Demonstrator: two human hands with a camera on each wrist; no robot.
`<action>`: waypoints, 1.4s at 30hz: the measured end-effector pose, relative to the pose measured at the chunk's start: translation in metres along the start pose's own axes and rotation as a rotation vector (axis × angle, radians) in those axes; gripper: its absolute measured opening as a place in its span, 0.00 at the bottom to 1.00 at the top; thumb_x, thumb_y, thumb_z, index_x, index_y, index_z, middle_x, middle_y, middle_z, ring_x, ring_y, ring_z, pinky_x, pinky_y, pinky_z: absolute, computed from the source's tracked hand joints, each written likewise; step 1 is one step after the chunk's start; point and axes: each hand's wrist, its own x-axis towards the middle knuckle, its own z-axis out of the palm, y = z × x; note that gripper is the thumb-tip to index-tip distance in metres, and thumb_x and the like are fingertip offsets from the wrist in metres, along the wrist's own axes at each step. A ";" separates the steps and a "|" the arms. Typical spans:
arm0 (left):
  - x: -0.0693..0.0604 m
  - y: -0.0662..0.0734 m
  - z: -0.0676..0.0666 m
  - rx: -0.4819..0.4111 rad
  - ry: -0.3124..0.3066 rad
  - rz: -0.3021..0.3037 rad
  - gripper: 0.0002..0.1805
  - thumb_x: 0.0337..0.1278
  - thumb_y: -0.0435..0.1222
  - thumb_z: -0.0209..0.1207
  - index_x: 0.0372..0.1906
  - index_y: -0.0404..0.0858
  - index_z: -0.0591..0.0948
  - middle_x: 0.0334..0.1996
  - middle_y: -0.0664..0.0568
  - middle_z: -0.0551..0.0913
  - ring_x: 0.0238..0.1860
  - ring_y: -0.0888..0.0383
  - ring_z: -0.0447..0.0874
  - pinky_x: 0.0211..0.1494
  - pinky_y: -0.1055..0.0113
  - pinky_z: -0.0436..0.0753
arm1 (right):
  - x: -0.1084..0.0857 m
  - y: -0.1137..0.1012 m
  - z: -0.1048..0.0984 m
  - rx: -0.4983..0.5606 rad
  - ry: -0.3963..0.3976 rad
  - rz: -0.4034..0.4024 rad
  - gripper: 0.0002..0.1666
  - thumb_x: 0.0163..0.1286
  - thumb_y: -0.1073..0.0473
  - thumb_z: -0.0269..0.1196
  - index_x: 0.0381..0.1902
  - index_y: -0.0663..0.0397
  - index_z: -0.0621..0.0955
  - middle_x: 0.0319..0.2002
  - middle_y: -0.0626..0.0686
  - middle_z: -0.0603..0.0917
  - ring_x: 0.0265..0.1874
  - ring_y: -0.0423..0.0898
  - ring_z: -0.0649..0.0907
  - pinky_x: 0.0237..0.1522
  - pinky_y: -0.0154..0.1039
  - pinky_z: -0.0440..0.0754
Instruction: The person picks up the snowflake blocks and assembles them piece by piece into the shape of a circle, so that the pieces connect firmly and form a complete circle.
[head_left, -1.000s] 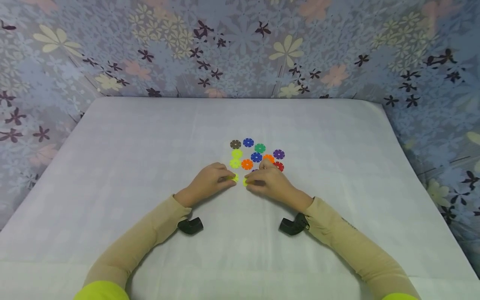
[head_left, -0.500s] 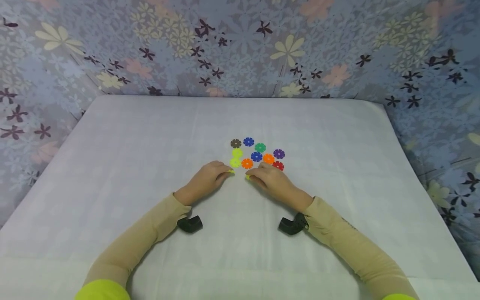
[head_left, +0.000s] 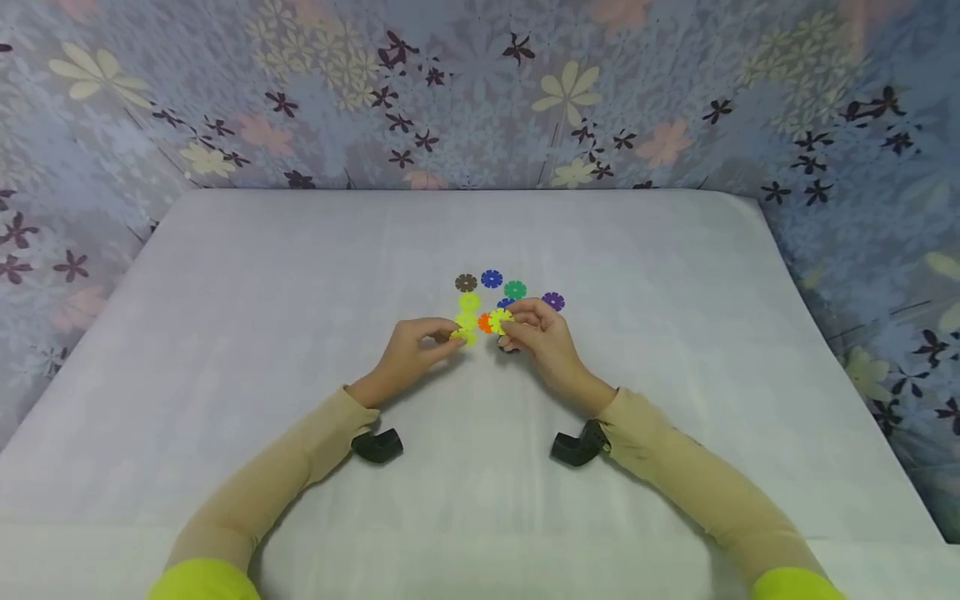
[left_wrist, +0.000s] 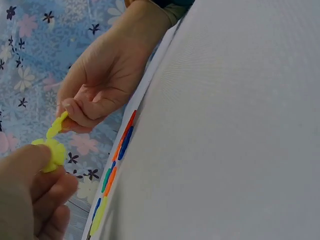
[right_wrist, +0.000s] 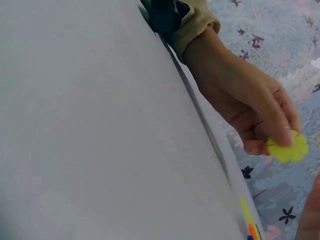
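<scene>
My left hand (head_left: 416,343) pinches a yellow notched plastic disc (right_wrist: 294,150) between thumb and fingers, just above the table. A second yellow notched disc (head_left: 498,321) is pinched by my right hand (head_left: 553,350), raised and facing the head camera. The left wrist view shows both discs close together but tilted differently; whether they touch is unclear. Beyond the hands lie more flat discs: brown (head_left: 466,283), blue (head_left: 491,278), green (head_left: 514,289), purple (head_left: 553,301), yellow (head_left: 468,301) and orange (head_left: 484,323). My right hand hides part of the group.
A white cloth covers the table (head_left: 262,292). Patterned floral fabric (head_left: 480,92) rises behind its far edge. Black wrist-worn devices stick out below the left sleeve (head_left: 300,458) and the right sleeve (head_left: 697,475).
Both hands have lifted slightly from the table with their yellow discs. The right hand has turned its disc to face the head camera and now covers the red disc.
</scene>
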 end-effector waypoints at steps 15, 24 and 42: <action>0.006 0.034 -0.006 -0.076 0.018 0.066 0.05 0.43 0.18 0.59 0.30 0.23 0.78 0.25 0.39 0.79 0.24 0.51 0.76 0.31 0.61 0.76 | -0.001 0.004 0.028 0.140 0.104 0.129 0.06 0.62 0.77 0.50 0.34 0.66 0.68 0.21 0.55 0.78 0.17 0.44 0.80 0.23 0.33 0.78; 0.009 0.033 -0.008 -0.045 -0.004 0.096 0.06 0.40 0.17 0.60 0.29 0.24 0.79 0.24 0.39 0.79 0.24 0.52 0.75 0.30 0.60 0.75 | 0.002 0.002 0.023 0.096 0.007 0.150 0.05 0.62 0.75 0.51 0.30 0.64 0.68 0.19 0.53 0.78 0.14 0.43 0.79 0.21 0.34 0.77; -0.003 0.000 0.001 0.079 -0.045 0.243 0.07 0.40 0.20 0.63 0.28 0.31 0.80 0.24 0.50 0.80 0.24 0.59 0.76 0.30 0.68 0.75 | -0.002 0.009 0.022 -0.022 -0.042 0.106 0.04 0.61 0.76 0.54 0.29 0.68 0.70 0.23 0.57 0.80 0.17 0.46 0.81 0.21 0.36 0.78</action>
